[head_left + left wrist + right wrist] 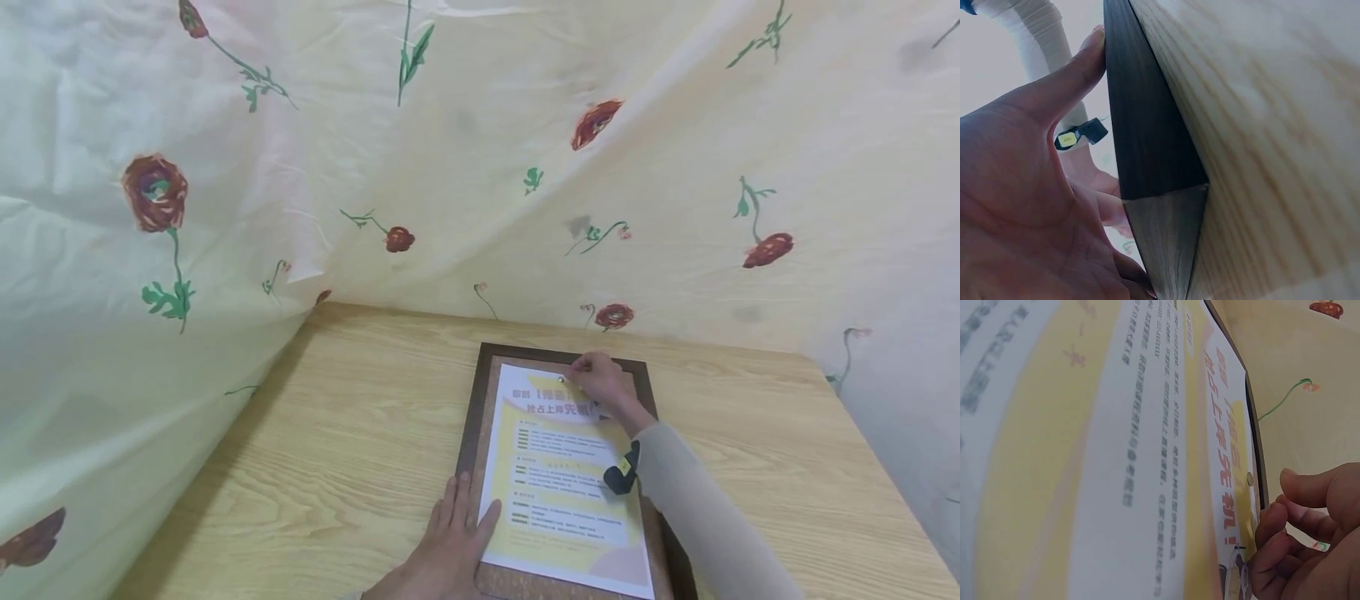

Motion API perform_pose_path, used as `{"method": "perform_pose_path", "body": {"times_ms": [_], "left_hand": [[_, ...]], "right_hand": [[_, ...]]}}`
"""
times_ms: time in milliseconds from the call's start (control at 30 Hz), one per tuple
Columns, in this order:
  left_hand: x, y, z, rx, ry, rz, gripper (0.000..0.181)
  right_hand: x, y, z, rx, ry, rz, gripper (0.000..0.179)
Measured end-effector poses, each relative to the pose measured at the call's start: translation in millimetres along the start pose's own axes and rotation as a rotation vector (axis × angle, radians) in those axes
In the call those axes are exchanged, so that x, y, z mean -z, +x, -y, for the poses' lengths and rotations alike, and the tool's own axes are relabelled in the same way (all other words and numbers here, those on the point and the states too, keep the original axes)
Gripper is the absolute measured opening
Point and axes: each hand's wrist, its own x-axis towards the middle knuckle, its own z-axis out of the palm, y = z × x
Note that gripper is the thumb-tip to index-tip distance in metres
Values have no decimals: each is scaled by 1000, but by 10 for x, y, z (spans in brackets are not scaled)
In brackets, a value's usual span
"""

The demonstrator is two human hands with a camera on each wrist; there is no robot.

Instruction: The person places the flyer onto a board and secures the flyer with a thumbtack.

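A printed yellow and white poster (562, 517) lies on a cork board (540, 583) with a dark wooden frame (471, 425). Near the poster's top edge sits a small round metallic thumbtack (561, 380), also visible in the right wrist view (1250, 479). My right hand (600, 379) is over the board's top right part, fingers curled loosely and tips just beside the thumbtack; nothing shows between thumb and forefinger. At the lower left, my left hand (446, 542) rests on the board's frame with fingers extended. The left wrist view shows its thumb (1088, 53) against the frame's edge.
The board lies on a light wood-grain table (337, 433). A pale cloth with red flowers (450, 167) hangs along the back and both sides of the table. My right wrist wears a black strap with a small camera (621, 477) above the poster.
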Motion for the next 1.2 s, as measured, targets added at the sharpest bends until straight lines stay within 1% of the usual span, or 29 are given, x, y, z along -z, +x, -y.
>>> {"method": "perform_pose_path", "body": {"times_ms": [267, 433, 567, 700, 833, 933, 1067, 1200], "left_hand": [[8, 3, 21, -18, 9, -6, 123], [20, -1, 44, -23, -17, -2, 123], [45, 1, 50, -21, -28, -4, 124], [61, 13, 57, -25, -50, -1, 125], [73, 24, 60, -29, -64, -6, 125], [79, 24, 61, -31, -70, -11, 124], [95, 3, 65, -29, -100, -10, 122], [118, -25, 72, -19, -127, -16, 119]], "right_hand": [[89, -167, -32, 41, -12, 14, 36], [129, -261, -15, 39, -20, 26, 41], [148, -337, -6, 44, -28, 25, 39], [165, -415, -18, 57, -14, 32, 31], [192, -492, -59, 110, 10, 34, 27], [209, -557, -96, 143, 21, 31, 27], [218, -631, -135, 142, 16, 38, 29], [228, -700, -154, 115, -3, 37, 29]]}}
